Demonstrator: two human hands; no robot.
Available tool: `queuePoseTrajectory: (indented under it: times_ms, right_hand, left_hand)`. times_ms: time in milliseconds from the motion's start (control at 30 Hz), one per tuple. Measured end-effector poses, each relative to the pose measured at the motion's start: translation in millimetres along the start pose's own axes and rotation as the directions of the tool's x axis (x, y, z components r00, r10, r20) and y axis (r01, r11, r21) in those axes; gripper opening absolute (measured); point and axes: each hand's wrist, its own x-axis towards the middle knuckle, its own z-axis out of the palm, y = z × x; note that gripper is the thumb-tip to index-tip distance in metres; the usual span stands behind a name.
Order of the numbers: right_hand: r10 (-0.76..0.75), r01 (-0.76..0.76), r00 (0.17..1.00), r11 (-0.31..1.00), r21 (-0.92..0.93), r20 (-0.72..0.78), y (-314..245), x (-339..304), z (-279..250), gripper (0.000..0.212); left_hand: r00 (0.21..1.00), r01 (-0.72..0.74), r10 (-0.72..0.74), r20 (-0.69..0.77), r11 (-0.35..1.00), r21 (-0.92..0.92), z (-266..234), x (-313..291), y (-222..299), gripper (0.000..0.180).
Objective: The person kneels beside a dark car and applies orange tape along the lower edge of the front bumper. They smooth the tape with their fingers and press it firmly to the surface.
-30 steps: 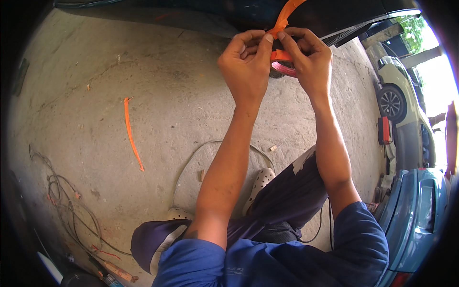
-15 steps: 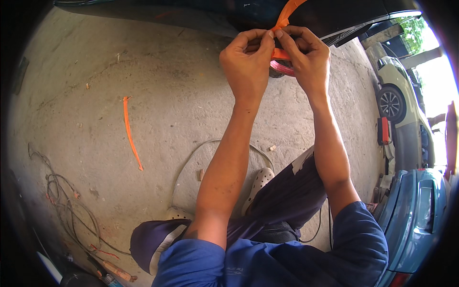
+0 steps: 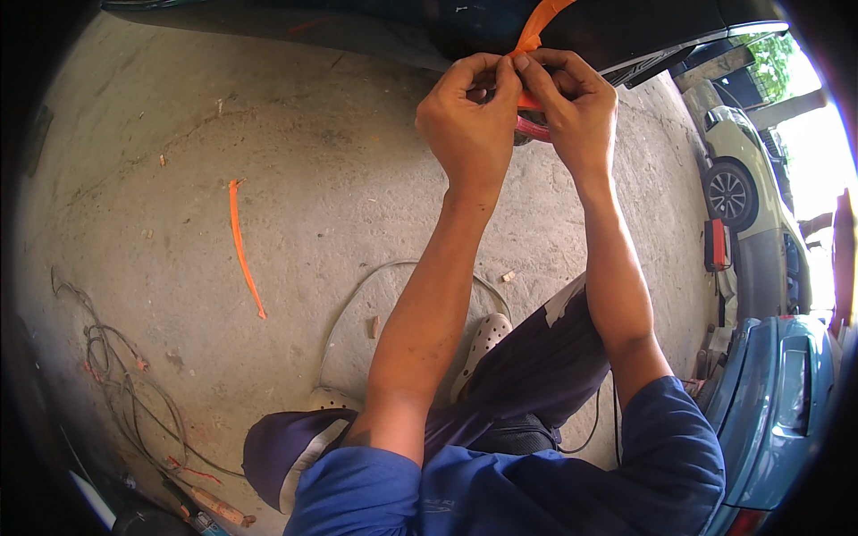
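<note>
- While the person is crouching on the concrete floor (image 3: 295, 179), the dark underside of a vehicle (image 3: 626, 27) is spreading across the twelve o'clock edge, which is probably why both arms are reaching up and away from the body.
- The left hand (image 3: 469, 121) is sitting at about twelve o'clock, its fingers curled and pressed together, pinching the orange tape strip (image 3: 534, 27) between thumb and forefinger.
- The right hand (image 3: 572, 112) is touching the left at one o'clock, its fingertips also closing on the same strip, so the two pinches are meeting at one point as if to keep the tape taut.
- The orange strip is rising from the fingertips toward the vehicle, and a red roll of tape (image 3: 534, 125) is peeking out just beneath and between the hands, partly hidden by them.
- A loose orange strip (image 3: 241, 250) is lying apart on the floor at nine o'clock, well clear of the hands.
- A tangle of thin wires (image 3: 116, 375) is lying at eight o'clock, near the rim.
- Compared with half a second ago, the hands are staying at almost the same spot, the knuckles are drawing slightly closer together, and the strip is keeping its upward slant.
</note>
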Motion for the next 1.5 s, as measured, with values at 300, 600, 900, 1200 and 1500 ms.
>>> queuePoseTrajectory:
  times_ms: [300,600,900,1200,1500]
  right_hand:
    - [-0.002,0.003,1.000,1.000,0.010,-0.007,0.4,-0.1,0.6,0.030]
    - [0.004,-0.003,1.000,1.000,0.023,-0.022,-4.0,-1.4,1.3,0.027]
    - [-0.003,0.005,0.999,0.998,0.055,-0.038,-4.9,-2.1,2.7,0.027]
    - [-0.010,0.010,0.999,1.000,-0.004,-0.046,-3.0,-0.8,1.7,0.026]
    - [-0.037,0.039,0.997,0.999,0.030,-0.072,2.2,1.4,3.6,0.028]
  left_hand:
    - [0.999,-0.040,0.041,-0.015,0.998,0.041,1.2,0.8,-1.0,0.007]
    - [0.999,-0.045,0.046,-0.013,0.998,0.050,0.4,1.2,0.4,0.007]
    - [0.997,-0.064,0.066,-0.026,0.995,0.073,1.8,0.5,-1.1,0.007]
    - [0.990,-0.129,0.132,-0.058,0.990,0.056,5.8,-0.5,-4.6,0.009]
    - [0.986,-0.153,0.159,-0.043,0.981,0.118,4.4,2.3,-1.4,0.013]
